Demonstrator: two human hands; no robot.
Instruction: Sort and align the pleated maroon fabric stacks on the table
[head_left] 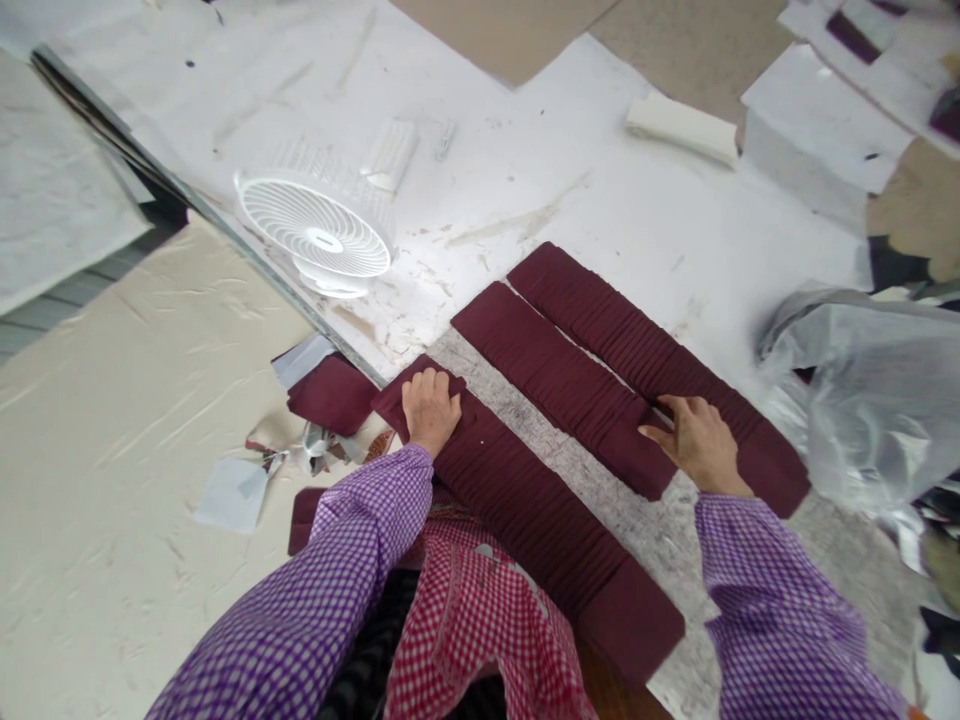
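In the head view, three rows of maroon pieces lie side by side on a bench [480, 150]: a near row [540, 520], a middle row [559, 385] and a far row [622, 330]. The pieces overlap like shingles, probably so that an edge of each stays exposed. Gaps separate the rows, perhaps to keep them from mixing; a grey sheet [517, 410] shows between the near and middle ones.

The left hand [431, 408] rests on the near row's left end, fingers together and bent down, seemingly steadying it; whether it pinches a piece I cannot tell. The right hand [697, 440] is partly spread at the middle row's right end, thumb over that row and fingers by the far row, apparently where it can reach both.

A fan [324, 240] stands well apart, likely clear of the pieces. A plastic bag [885, 390] lies beyond the far row's right end.
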